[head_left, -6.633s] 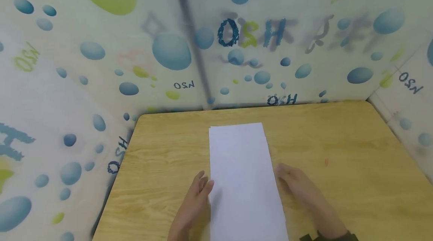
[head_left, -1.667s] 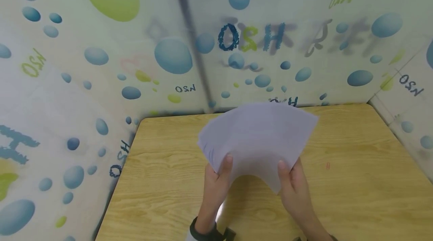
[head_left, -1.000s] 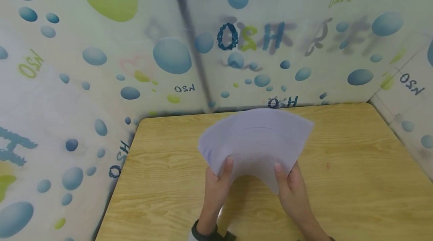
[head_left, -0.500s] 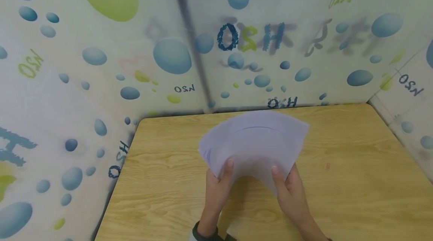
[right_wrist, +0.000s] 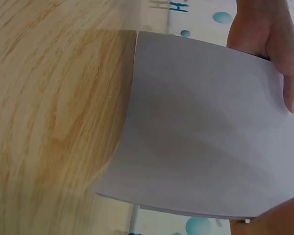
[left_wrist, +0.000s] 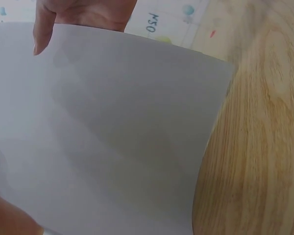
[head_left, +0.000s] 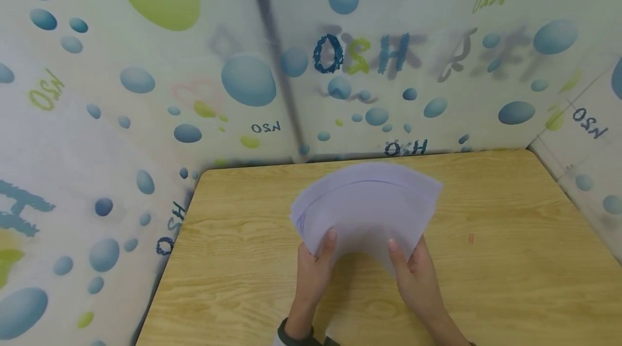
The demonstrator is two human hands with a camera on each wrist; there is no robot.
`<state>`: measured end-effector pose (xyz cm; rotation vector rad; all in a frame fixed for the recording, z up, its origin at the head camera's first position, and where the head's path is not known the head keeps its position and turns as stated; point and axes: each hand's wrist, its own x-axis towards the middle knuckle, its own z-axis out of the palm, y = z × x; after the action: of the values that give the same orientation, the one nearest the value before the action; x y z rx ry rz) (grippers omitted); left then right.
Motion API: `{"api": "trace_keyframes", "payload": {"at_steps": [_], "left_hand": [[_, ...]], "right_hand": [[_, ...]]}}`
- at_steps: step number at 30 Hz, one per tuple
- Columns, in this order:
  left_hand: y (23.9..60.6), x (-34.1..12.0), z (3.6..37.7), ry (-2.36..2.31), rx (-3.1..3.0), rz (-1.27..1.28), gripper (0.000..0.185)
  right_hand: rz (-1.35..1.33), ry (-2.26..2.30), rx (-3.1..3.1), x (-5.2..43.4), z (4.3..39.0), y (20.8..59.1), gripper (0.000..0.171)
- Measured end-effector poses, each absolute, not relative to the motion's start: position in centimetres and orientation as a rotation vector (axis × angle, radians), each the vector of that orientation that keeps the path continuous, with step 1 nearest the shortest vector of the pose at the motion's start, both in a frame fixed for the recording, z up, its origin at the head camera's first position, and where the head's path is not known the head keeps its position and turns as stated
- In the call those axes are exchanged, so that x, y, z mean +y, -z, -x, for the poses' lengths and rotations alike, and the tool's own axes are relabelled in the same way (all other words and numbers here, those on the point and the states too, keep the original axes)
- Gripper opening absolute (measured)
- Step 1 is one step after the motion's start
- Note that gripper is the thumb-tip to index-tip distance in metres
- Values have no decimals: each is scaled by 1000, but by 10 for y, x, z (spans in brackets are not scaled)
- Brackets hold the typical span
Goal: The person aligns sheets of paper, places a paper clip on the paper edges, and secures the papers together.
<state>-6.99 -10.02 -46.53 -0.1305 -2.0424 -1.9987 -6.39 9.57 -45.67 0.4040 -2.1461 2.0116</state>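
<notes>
1. The walls (head_left: pixel 146 92) stand beyond both hands on 3 sides. They are pale, printed with blue and green bubbles and blue letters.

2. The table (head_left: pixel 510 259) is light wood with a clear grain. It spreads under and all around the hands, and its far edge meets the walls.

3. The paper (head_left: pixel 366 211) is a white stack, held up off the table between the 2 hands. Its near edge sits in the grip, and the rest bows in an arch away from the hands toward the far wall. In the left wrist view the paper (left_wrist: pixel 112 132) fills most of the picture, with bare table to its right. In the right wrist view the paper (right_wrist: pixel 206 127) hangs over the wood and casts a shadow on it.

4. The right hand (head_left: pixel 415 278) grips the near right part of the paper. Its thumb lies on top of the sheets and its fingers are hidden underneath. In the left wrist view the right hand (left_wrist: pixel 81 17) shows at the paper's far edge, its thumb pressed down on the top sheet.

5. The left hand (head_left: pixel 313 273) grips the near left part of the paper the same way, thumb on top and fingers beneath. In the right wrist view the left hand (right_wrist: pixel 267 41) sits at the far edge, thumb down on the sheet.

6. A dark cuff (head_left: pixel 293 335) circles the left wrist, just behind that hand.
</notes>
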Motion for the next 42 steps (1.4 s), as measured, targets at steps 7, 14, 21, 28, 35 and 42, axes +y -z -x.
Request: {"api": "trace_keyframes", "payload": {"at_steps": [7,14,21,28,35,42], "left_hand": [[470,-101,71,2023,-2054,120,15],[475,-100,71,2057,-2028,112,16],[478,-100,72,2057,-2042,98,14],[483,-101,74,2040,-2079,90,15],[486,-101,74,2025,-2104,36,17],[478,-104,73,1944,-2070,45,10]], "right_hand": [[-381,-1996,-2178,95,65,461,38],[-300,-2018,-2208,92,64,462,37],[-276,-2007,-2220,92,64,467,36],[-244,-2031,-2212,92,65,470,35],[-279,-2026,-2202,94,66,473,37],[-291,-1992,-2185,98,64,464,42]]}}
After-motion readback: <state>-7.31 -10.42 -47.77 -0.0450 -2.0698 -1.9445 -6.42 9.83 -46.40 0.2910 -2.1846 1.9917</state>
